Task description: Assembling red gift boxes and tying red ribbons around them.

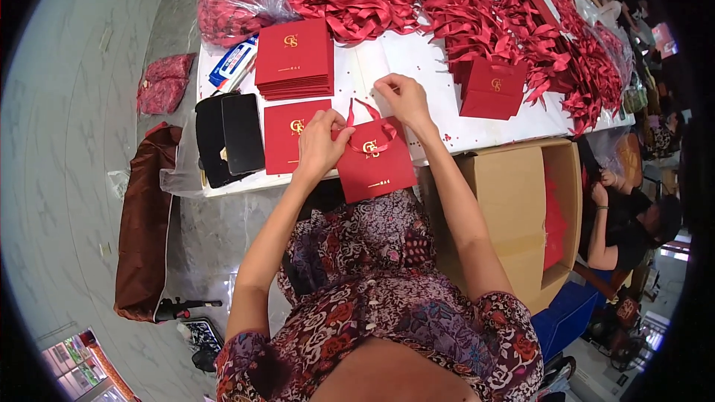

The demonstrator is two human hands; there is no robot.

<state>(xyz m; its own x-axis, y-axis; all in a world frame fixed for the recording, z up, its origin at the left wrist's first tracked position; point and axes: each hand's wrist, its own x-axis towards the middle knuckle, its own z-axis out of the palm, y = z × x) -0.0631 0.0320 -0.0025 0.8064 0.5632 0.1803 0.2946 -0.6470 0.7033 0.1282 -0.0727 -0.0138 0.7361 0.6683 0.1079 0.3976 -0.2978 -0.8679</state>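
Observation:
A small red paper gift bag (377,167) with gold print lies at the table's front edge, tilted, its lower part overhanging toward my lap. A thin red ribbon (385,136) loops over its top edge and front. My left hand (322,141) is closed at the bag's upper left corner, thumb and finger pinching the ribbon. My right hand (406,101) is raised just beyond the bag's upper right corner, its fingertips pinched together; what they hold, if anything, is too small to see. Another flat red bag (281,150) lies partly under my left hand.
A stack of red bags (294,58) stands behind, beside a blue-and-white packet (233,64) and a black phone (243,134). Heaped ribbons (357,0) cover the table's far side. More bags (491,89) stand right. A cardboard box (514,205) sits at my right; a person works beyond it.

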